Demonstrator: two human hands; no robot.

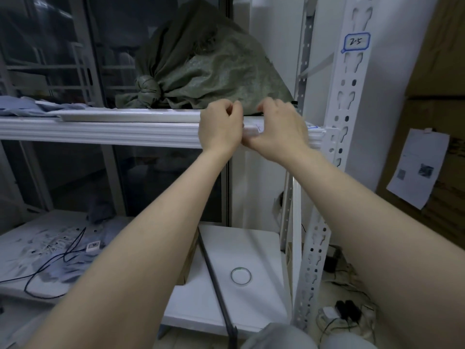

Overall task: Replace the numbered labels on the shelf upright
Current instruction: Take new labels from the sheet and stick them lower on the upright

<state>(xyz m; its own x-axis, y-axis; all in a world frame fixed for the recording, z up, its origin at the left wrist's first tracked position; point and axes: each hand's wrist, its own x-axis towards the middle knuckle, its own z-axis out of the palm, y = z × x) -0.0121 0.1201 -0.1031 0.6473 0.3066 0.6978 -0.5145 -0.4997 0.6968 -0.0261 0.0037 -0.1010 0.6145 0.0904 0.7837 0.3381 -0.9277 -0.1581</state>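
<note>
I had both hands up at the front rail (100, 133) of the shelf, close by the upright (349, 102). My left hand (221, 127) was curled, fingertips drawn in toward the thumb at the rail's top edge; whether it pinched anything I could not tell, as the fingers hid the contact. My right hand (281, 127) lay just beside it, thumb low and fingers bent over the rail, and between the two hands a small white label (251, 131) showed against the rail face, apparently held at its edge by my right thumb. A second label (356, 41), blue-bordered and marked 2-5, sat higher on the upright, flat and square to it. A blue-edged scrap (312, 126) showed at the rail's end beside my right hand; its marking was unreadable. I judged the label to be thin adhesive paper: near weightless, limp, easily creased or torn, and liable to fold and stick to itself or to my fingertips once off any backing. I judged the sound hold to be a light pinch at one corner or short edge, adhesive side kept clear of the skin, with the other hand steadying the free end. The upright's painted steel looked smooth but punched with slots, so a bare strip between slots would give fullest adhesion. A green sack (201, 69) rested on the shelf behind, clear of the work.
</note>
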